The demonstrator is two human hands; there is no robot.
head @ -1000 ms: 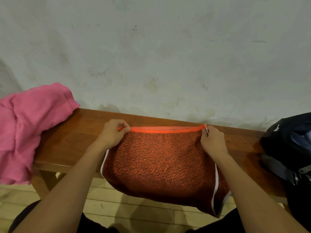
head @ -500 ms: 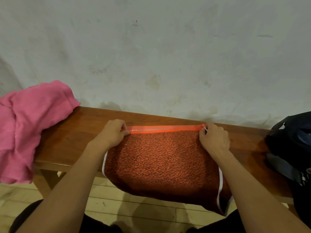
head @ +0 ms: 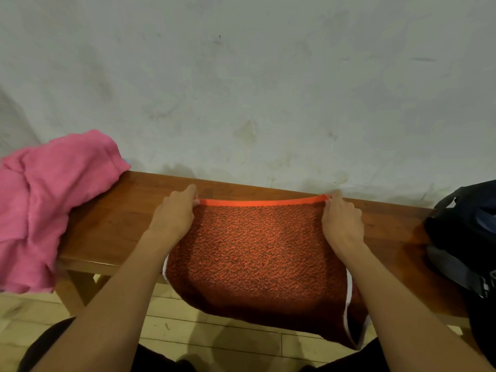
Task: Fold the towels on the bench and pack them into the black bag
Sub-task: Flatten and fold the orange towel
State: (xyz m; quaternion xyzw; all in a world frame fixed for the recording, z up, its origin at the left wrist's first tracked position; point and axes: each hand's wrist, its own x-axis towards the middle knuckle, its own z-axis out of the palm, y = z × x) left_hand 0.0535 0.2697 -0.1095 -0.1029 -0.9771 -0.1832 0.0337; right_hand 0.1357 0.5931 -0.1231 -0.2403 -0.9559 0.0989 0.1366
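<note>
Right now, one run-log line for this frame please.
step: folding | orange towel on bench | left hand, right hand pinch far corners

Wooden bench [head: 115, 224] bearing orange towel [head: 257, 253], pink towel [head: 53, 189], black bag [head: 467, 237].

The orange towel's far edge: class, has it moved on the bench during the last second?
Yes. The orange towel edge, pinched by both hands, has slid slightly toward the wall, leaving less bare bench behind it.

Dim warm light, soft shadows, wide-angle edge bend, slight blur
</note>
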